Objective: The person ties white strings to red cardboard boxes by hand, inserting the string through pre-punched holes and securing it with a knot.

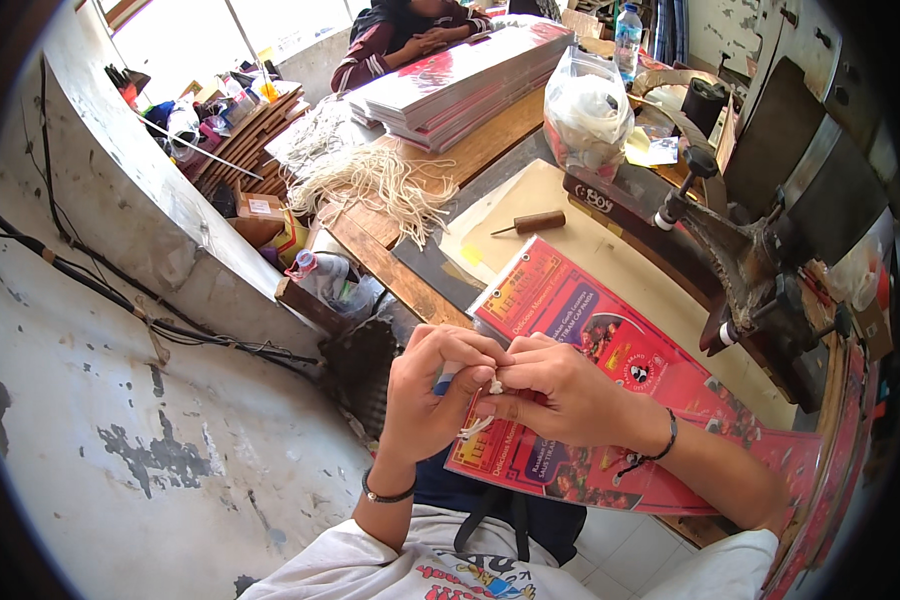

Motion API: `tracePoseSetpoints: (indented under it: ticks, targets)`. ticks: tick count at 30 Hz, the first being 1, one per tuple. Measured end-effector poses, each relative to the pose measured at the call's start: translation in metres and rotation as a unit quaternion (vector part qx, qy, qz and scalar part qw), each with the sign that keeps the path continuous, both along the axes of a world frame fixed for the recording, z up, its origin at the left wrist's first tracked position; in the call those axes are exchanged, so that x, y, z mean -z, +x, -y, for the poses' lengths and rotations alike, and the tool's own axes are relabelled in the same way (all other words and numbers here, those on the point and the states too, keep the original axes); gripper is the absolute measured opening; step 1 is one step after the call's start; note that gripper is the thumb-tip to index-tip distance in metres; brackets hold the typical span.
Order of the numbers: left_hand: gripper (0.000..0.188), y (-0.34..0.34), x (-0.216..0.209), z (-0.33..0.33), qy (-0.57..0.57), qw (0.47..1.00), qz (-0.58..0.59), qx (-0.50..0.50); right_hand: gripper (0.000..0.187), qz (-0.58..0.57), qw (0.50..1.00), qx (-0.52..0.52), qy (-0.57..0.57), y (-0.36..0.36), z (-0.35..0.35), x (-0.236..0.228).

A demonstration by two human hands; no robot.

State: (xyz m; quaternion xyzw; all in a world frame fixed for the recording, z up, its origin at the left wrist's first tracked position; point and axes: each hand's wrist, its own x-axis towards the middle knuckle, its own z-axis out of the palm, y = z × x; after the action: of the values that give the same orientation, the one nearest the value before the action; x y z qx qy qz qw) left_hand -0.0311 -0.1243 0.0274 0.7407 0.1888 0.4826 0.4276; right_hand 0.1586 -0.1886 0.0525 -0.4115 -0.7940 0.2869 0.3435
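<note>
In front of my body, my left hand (425,390) and my right hand (575,392) meet with fingertips pinched together. Between them is a small knotted bit of white cord (496,387); a loose end dangles below the fingers. Both hands are closed on this cord. Just under and beyond them lie red printed plastic-faced sheets (660,390), overlapping, with metal eyelets along the far-left edge. My fingers cover part of the sheets. An awl (538,222) with a wooden handle lies past the sheets.
A pile of loose white cords (390,185) lies at the far left of the table. Behind it is a tall stack of sheets (470,85), with a seated person beyond. A plastic bag (588,115), a water bottle (627,38) and a metal clamp-like machine (740,260) stand right.
</note>
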Motion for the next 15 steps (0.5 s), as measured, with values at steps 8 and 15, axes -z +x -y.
tracePoseSetpoints:
  ticks: [8,15]
  targets:
    - [0.014,-0.016,0.006,-0.009,-0.152,0.981,0.124,0.012,0.018,0.02,0.997,0.015,0.078,-0.009,0.004,0.004]
    - [0.026,-0.028,0.008,-0.002,-0.184,0.974,0.134,-0.008,0.019,0.033,0.997,0.037,0.054,-0.011,0.006,-0.002]
